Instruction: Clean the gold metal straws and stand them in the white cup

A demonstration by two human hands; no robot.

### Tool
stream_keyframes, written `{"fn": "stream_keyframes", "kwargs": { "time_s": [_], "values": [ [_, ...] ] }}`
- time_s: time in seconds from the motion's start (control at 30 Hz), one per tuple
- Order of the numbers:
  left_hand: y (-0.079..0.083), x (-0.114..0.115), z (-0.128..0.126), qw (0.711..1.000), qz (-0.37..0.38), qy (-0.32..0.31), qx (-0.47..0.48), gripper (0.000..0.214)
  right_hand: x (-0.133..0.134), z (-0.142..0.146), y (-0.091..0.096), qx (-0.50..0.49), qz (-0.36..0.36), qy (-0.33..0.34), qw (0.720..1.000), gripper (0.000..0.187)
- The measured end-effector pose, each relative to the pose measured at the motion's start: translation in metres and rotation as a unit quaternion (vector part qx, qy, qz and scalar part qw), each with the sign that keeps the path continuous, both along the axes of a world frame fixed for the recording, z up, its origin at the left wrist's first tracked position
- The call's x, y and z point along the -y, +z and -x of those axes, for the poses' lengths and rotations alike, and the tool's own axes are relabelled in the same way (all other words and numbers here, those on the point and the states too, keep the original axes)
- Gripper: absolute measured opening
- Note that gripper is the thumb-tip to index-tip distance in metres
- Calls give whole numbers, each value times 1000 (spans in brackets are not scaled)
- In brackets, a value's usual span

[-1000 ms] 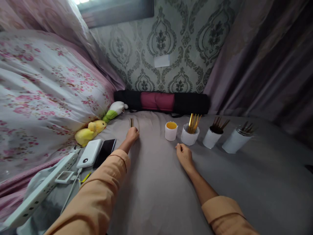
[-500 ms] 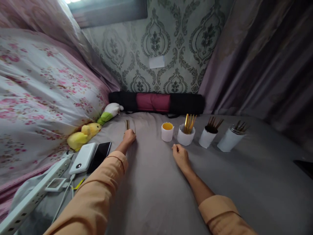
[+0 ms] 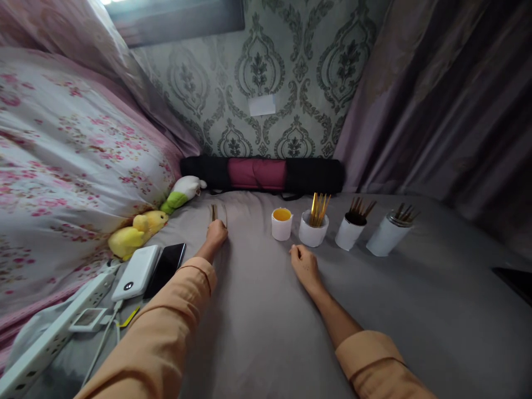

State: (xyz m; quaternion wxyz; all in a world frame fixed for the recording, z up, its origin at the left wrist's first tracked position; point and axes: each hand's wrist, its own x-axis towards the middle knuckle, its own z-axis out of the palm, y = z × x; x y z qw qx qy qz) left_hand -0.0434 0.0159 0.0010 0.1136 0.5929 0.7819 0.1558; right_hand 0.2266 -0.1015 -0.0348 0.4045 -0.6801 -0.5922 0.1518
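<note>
My left hand (image 3: 216, 234) is closed around several thin brownish sticks (image 3: 214, 211), whose ends poke up above the fist; one thin stick stands a little apart on the right. Curled shut on the grey sheet, my right hand (image 3: 305, 267) shows nothing in its fingers. Just beyond it is a white cup (image 3: 313, 237) with several golden sticks (image 3: 320, 209) standing in it. To its left sits a white cup with a yellow inside (image 3: 281, 228). On the right, a white cup with a dark inside (image 3: 349, 237) and a tilted-looking white jar (image 3: 385, 238) both hold brown sticks.
Along the wall lies a black and maroon roll (image 3: 257, 174). Plush toys (image 3: 139, 233), a white power bank (image 3: 136, 272), a black phone (image 3: 165, 270) and a power strip (image 3: 54, 335) with cables lie at left. A dark object (image 3: 515, 282) is at the right edge.
The whole view has shifted slightly, so everything appears a little further left. Both hands keep their poses, and the cups stand as before.
</note>
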Motion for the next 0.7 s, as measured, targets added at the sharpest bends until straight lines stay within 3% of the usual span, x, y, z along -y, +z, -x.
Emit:
{"fn": "stream_keyframes", "kwargs": {
  "time_s": [0.7],
  "values": [
    [-8, -9, 9, 996, -20, 12, 83, 21, 1, 0, 1, -7, -11, 1, 1000, 34]
  ]
}}
